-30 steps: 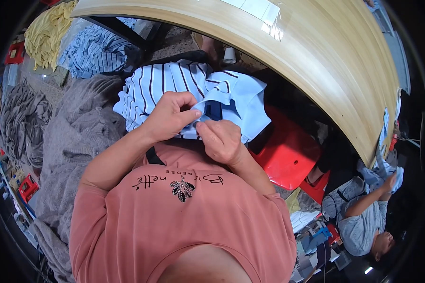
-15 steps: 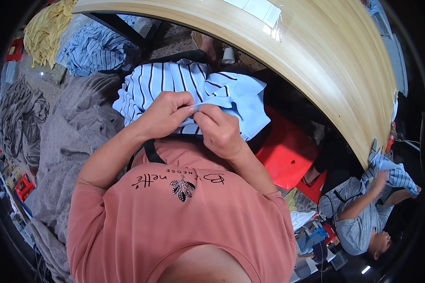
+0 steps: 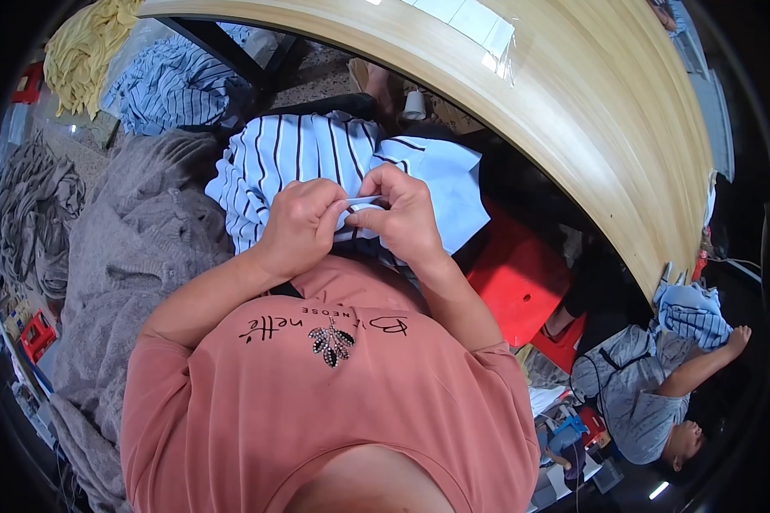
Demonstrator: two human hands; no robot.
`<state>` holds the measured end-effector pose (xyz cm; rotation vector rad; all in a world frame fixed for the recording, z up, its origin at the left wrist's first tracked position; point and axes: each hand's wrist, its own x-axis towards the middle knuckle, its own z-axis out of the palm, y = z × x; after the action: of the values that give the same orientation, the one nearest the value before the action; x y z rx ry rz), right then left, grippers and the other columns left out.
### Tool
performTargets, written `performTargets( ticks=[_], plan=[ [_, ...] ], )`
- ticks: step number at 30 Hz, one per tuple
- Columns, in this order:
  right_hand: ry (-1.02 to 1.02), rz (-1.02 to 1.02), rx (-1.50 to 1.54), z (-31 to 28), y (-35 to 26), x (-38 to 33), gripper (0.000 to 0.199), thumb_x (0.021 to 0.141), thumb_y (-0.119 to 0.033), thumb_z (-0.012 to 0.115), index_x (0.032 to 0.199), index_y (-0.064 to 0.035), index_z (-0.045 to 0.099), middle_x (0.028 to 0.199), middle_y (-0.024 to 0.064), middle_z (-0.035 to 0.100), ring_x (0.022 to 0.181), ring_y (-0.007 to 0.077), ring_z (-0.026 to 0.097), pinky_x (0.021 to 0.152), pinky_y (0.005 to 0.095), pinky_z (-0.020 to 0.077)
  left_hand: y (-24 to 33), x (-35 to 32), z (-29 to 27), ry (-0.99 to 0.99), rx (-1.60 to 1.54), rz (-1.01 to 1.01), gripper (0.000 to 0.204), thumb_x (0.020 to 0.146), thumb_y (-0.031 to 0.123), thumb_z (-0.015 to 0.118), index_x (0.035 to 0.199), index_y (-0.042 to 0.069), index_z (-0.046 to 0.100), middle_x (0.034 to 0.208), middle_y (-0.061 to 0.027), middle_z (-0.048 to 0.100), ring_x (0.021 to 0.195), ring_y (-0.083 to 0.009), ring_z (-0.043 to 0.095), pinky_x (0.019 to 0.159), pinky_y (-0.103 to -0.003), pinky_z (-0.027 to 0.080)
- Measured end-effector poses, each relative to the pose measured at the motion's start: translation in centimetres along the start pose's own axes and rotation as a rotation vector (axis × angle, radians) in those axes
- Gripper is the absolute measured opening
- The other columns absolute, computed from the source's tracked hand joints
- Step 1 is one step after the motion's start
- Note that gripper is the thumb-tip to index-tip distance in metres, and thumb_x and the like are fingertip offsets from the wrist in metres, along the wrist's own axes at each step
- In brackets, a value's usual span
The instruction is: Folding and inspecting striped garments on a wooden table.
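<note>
Across my lap lies a light blue knit garment (image 3: 316, 145) with dark stripes; a plain blue part of it spreads out to the right. My left hand (image 3: 304, 218) is closed, pinching a narrow pale blue edge of the garment between thumb and fingers. Close beside it, my right hand (image 3: 402, 214) grips the same edge, its thumb and index finger bent round the fabric. A short strip of that edge shows stretched between the two hands. The fingertips partly hide the fabric they hold.
A wooden table (image 3: 590, 103) curves along the far and right side. Grey knitwear (image 3: 137, 248) is heaped at my left, with blue striped pieces (image 3: 175, 85) and yellow pieces (image 3: 85, 51) beyond. A red stool (image 3: 522, 278) stands at right. Another person (image 3: 659, 402) handles striped fabric.
My right hand has turned and risen slightly, its index finger now over the edge. My left hand has shifted a little lower. The other person's arm has swung outward.
</note>
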<state>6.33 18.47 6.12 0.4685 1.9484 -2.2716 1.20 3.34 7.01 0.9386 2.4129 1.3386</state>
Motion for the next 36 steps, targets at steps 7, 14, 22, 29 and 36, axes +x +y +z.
performTargets(
  ticks=[7,14,22,29,36],
  plan=[
    [-0.179,0.013,-0.183,-0.3,-0.3,0.8,0.014,0.062,0.006,0.066,0.071,0.0011,0.056,0.066,0.0004,0.055,0.061,0.0053,0.049,0.053,0.0208,0.0409,-0.6,-0.8,0.2,0.07,0.097,0.11,0.006,0.072,0.0,0.058,0.072,0.003,0.053,0.065,-0.0093,0.052,0.06,-0.0276,0.052,0.058,-0.036,0.036],
    [-0.102,0.005,-0.142,0.3,0.8,0.6,0.01,0.062,0.006,0.064,0.068,0.0026,0.058,0.062,0.0028,0.057,0.059,0.0063,0.051,0.052,0.0214,0.0414,-1.1,-0.2,-0.1,0.168,0.206,0.365,0.01,0.068,-0.003,0.057,0.074,0.004,0.052,0.066,-0.0068,0.052,0.06,-0.0246,0.052,0.058,-0.034,0.036],
    [-0.025,-0.036,-0.052,1.0,0.9,-0.3,0.006,0.068,0.006,0.06,0.071,0.0027,0.057,0.062,0.0026,0.057,0.058,0.0075,0.053,0.052,0.0212,0.0421,-1.3,0.2,-0.7,0.195,0.309,0.517,0.015,0.062,-0.002,0.056,0.075,0.004,0.053,0.065,-0.0058,0.052,0.057,-0.0227,0.051,0.056,-0.033,0.035],
    [0.158,-0.377,-0.428,1.9,1.2,0.1,0.009,0.065,0.006,0.056,0.073,0.0027,0.055,0.066,0.0131,0.056,0.055,0.0208,0.055,0.051,0.0285,0.0427,-1.7,0.5,-0.7,0.21,0.354,0.523,0.016,0.062,-0.001,0.057,0.077,0.003,0.053,0.062,-0.0063,0.049,0.053,-0.0233,0.048,0.054,-0.034,0.035],
    [0.246,-0.555,-0.524,3.3,1.9,0.9,0.011,0.065,0.006,0.054,0.075,0.0015,0.054,0.066,0.0142,0.054,0.054,0.0273,0.053,0.049,0.0308,0.0418,-2.2,0.3,-1.0,0.229,0.39,0.535,0.017,0.065,-0.003,0.058,0.081,0.001,0.053,0.063,-0.0078,0.048,0.053,-0.0239,0.047,0.053,-0.034,0.035]
  ],
)
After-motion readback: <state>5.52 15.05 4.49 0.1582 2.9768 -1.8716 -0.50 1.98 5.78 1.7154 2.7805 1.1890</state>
